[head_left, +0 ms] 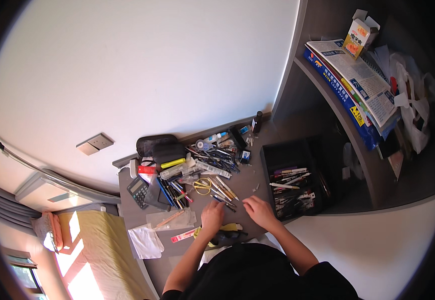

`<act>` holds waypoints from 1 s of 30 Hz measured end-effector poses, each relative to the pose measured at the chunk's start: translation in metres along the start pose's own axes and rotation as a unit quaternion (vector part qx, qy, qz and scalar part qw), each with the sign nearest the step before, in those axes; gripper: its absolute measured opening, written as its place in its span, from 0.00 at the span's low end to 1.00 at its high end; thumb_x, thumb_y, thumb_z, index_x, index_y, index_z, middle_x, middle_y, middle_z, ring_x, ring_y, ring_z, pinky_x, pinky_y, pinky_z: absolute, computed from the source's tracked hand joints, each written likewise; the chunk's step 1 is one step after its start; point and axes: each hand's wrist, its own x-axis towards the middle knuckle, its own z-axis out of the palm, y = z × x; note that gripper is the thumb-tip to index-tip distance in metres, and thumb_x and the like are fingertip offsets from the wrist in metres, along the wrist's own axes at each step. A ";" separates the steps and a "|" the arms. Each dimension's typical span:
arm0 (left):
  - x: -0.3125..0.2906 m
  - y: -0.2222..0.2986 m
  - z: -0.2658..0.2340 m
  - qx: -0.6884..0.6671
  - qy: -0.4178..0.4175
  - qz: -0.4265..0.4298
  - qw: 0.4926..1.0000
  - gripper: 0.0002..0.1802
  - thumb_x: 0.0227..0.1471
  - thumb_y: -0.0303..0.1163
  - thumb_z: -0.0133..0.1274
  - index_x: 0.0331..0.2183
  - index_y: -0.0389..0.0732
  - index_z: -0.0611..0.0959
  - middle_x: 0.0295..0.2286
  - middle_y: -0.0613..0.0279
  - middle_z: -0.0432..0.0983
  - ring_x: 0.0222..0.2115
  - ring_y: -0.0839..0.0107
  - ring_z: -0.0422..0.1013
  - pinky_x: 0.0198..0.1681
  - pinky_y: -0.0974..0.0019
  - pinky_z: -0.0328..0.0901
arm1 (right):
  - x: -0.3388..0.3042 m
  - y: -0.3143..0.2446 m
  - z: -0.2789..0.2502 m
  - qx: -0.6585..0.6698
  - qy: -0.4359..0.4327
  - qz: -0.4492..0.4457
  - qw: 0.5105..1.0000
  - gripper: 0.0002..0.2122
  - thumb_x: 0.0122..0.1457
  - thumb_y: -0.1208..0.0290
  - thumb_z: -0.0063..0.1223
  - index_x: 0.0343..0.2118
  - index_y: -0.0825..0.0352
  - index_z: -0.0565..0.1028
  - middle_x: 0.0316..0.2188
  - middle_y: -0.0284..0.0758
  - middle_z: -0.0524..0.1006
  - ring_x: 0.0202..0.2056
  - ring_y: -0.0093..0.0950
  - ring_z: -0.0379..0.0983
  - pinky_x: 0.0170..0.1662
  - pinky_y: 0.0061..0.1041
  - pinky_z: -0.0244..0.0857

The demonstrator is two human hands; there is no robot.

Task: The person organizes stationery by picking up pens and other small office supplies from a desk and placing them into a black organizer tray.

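On the desk (249, 180), a few dark pens (225, 201) are seen in the front half, well in from the edge nearest the body, just beyond the fingertips of the left hand (213, 216). That hand is partly curled; whether a pen is touched or gripped cannot be told. The right hand (259, 210) is held near the desk's right side, its fingers loosely bent and drawn together; nothing is seen in it, though something small could be hidden. Both hands are brought in toward the middle, presumably so that the pens between them can be reached from either side.

Light-bodied pens (226, 188) are laid roughly side by side behind the dark ones, perhaps to be told apart easily, with yellow scissors (202, 186) beside them. A larger heap of pens (220, 159) is gathered toward the back edge, by which the front is probably left freer for handling. At the right edge, more pens are contained in a black box (283, 156), whose walls likely stop them rolling. A calculator (138, 192) is placed near the left edge.
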 end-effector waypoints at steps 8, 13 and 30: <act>0.026 -0.020 0.001 0.186 -0.019 0.263 0.947 0.07 0.43 0.30 0.51 0.30 0.45 0.78 0.31 0.66 0.68 0.36 0.68 0.67 0.38 0.66 0.62 | 0.018 0.026 0.063 -0.045 -0.034 0.045 0.997 0.05 0.55 0.71 0.54 0.34 0.62 0.75 0.33 0.36 0.74 0.35 0.42 0.74 0.38 0.38 0.69; 0.023 -0.035 -0.019 0.193 -0.041 0.305 0.932 0.05 0.43 0.30 0.49 0.28 0.45 0.75 0.29 0.65 0.68 0.35 0.68 0.67 0.39 0.66 0.61 | 0.016 0.025 0.077 -0.096 -0.027 0.004 0.995 0.05 0.53 0.71 0.56 0.32 0.62 0.74 0.31 0.35 0.73 0.35 0.38 0.74 0.37 0.37 0.70; 0.036 -0.034 -0.017 0.101 -0.041 0.083 0.991 0.04 0.51 0.32 0.49 0.31 0.43 0.74 0.25 0.56 0.74 0.25 0.56 0.75 0.24 0.55 0.69 | -0.006 0.017 0.047 0.427 -0.106 0.298 0.847 0.07 0.58 0.75 0.52 0.39 0.68 0.72 0.30 0.33 0.76 0.27 0.17 0.72 0.27 0.17 0.66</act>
